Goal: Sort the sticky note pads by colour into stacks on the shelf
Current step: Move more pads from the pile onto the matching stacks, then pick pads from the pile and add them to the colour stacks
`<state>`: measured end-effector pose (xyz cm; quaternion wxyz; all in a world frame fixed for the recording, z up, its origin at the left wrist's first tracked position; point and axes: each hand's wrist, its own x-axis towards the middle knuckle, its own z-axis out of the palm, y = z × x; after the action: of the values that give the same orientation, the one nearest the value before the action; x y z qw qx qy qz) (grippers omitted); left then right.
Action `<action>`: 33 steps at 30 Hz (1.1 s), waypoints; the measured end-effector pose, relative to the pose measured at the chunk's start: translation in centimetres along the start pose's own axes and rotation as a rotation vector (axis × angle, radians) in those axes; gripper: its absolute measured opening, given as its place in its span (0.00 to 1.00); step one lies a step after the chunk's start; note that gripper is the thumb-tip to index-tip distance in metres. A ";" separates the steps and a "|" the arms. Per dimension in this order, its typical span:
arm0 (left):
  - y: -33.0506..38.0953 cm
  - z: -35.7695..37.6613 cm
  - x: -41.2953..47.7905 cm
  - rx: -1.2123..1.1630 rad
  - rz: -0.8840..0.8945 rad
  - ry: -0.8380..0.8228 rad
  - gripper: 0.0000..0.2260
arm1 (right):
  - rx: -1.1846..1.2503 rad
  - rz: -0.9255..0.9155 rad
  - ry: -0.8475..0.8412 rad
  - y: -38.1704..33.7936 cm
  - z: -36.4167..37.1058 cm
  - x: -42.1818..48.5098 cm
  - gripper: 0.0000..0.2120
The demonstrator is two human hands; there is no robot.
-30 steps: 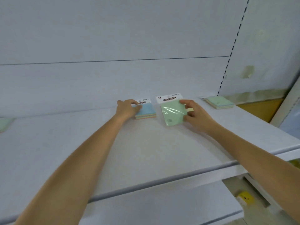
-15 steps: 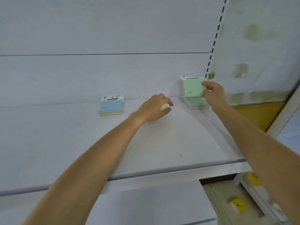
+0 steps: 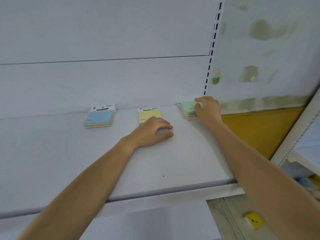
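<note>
Three groups of sticky note pads lie along the back of the white shelf (image 3: 173, 161). A stack with a blue pad on top (image 3: 99, 118) is on the left. A single yellow pad (image 3: 149, 116) lies in the middle. A stack with a green pad on top (image 3: 189, 110) sits at the right, by the shelf's end. My left hand (image 3: 152, 131) rests on the shelf, covering the yellow pad's near edge, fingers curled and apart, holding nothing. My right hand (image 3: 207, 110) grips the right edge of the top green pad, which lies flat on its stack.
A slotted white upright (image 3: 210, 58) rises behind the green stack. Right of it are a stained wall and a yellow panel (image 3: 259, 129). Another shelf unit (image 3: 297, 141) stands at the far right. A lower shelf (image 3: 138, 222) juts out below, and a yellow object (image 3: 252, 220) lies on the floor.
My right hand carried the green pad from the middle to the right stack and lowered it flat. My left hand left the blue stack, moved right and drew back, uncovering the yellow pad.
</note>
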<state>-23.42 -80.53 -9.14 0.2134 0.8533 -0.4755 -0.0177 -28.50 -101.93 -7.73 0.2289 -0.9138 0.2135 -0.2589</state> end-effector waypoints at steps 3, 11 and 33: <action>-0.1 -0.1 -0.3 0.030 -0.002 -0.008 0.18 | -0.044 -0.064 -0.106 -0.4 0.5 -0.5 0.15; 0.3 -0.4 -1.3 0.064 -0.043 -0.034 0.20 | -0.091 -0.079 -0.106 -0.7 0.1 -1.7 0.17; -17.0 -17.1 -32.0 0.350 -0.453 0.168 0.18 | 0.001 -0.763 -0.339 -37.6 15.3 -13.6 0.20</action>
<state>-23.24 -40.65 -5.65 0.0922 0.9599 -0.2497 0.0883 -20.10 -60.03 -4.64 0.1490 -0.9568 -0.1813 -0.1713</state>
